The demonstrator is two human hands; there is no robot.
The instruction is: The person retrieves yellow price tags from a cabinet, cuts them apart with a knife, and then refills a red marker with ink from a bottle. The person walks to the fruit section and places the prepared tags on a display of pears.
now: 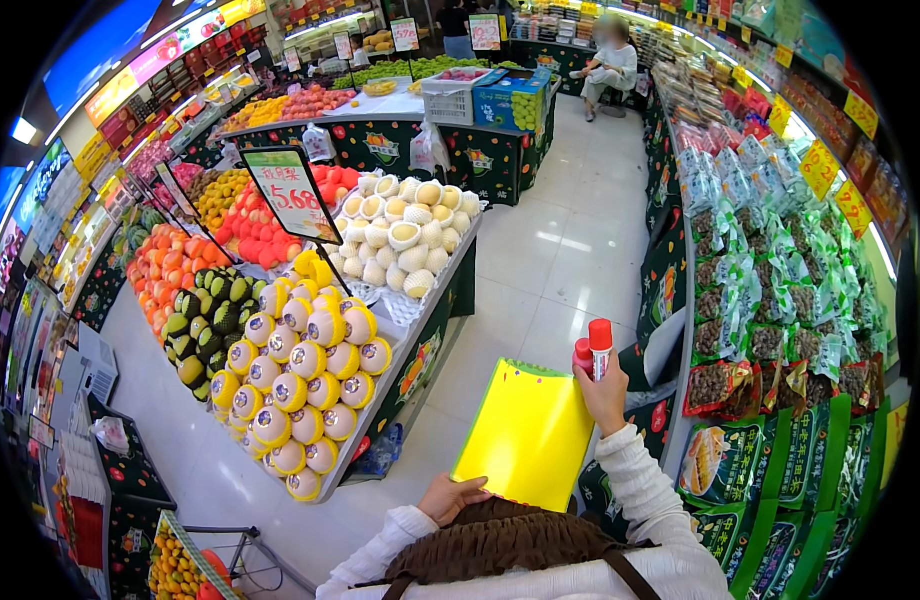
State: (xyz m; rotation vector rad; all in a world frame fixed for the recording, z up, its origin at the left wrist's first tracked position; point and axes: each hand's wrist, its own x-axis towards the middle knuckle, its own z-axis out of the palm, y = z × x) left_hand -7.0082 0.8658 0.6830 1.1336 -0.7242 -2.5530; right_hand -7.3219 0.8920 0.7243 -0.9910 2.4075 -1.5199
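Observation:
A yellow sheet with a green patterned top edge (531, 439) lies across the front of my body, held between both hands. My left hand (454, 498) pinches its lower left corner. My right hand (606, 390) grips its upper right side together with a red-capped marker (600, 349) and a second red-capped marker (582, 355), both standing upright in the fingers. No writing shows on the sheet's yellow face, which has a bright glare on it. White sleeves and a brown ruffled garment are below the hands.
To the left, a fruit stand carries pale fruit in yellow foam nets (307, 394), pears in white nets (403, 235) and a price sign (291, 195). Packaged goods (766, 300) fill the right shelf. A tiled aisle (557, 247) runs ahead, where a person (612, 64) sits at the far end.

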